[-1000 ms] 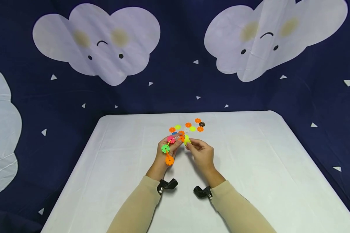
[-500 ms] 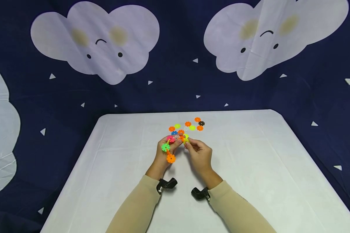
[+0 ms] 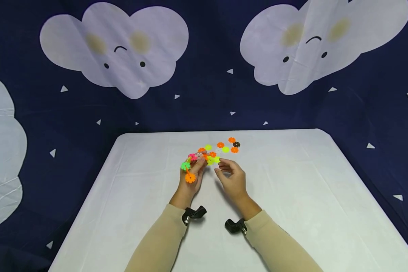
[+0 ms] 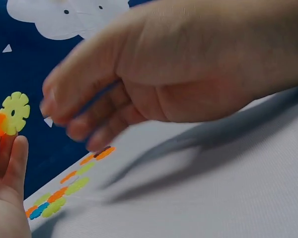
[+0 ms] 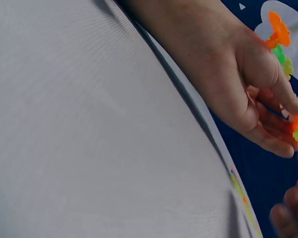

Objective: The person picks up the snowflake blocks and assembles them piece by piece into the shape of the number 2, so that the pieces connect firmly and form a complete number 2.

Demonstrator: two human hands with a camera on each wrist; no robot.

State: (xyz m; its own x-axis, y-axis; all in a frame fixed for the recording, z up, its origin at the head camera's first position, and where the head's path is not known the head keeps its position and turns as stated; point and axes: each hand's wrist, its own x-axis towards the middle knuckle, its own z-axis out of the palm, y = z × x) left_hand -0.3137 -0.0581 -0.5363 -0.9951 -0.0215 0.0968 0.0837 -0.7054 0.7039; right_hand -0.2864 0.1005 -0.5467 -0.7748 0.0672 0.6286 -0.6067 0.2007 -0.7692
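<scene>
My left hand (image 3: 197, 175) holds up a chain of joined notched snowflake discs. The chain has an orange disc (image 3: 190, 178) at its low end, then a green disc (image 3: 185, 166) and a pink disc (image 3: 192, 156). White and orange discs follow near the fingertips, and a yellow disc (image 4: 15, 113) forms the other end. To the right of the chain, my right hand (image 3: 235, 181) has its fingers loosely bent and apart from the thumb, holding nothing. It stands clear of the chain in the left wrist view, where its fingers blur slightly.
Loose discs lie on the white table (image 3: 292, 211) beyond the hands: several orange discs (image 3: 232, 139), a black disc (image 3: 236, 144), yellow discs (image 3: 226, 149), a whitish one and a blue disc (image 4: 38, 210). A dark blue cloud-patterned cloth (image 3: 210, 105) hangs behind the table.
My right hand has let go of the yellow disc at the chain's end, and its thumb and fingers have parted. My left hand has moved the chain left and slightly up, away from it.
</scene>
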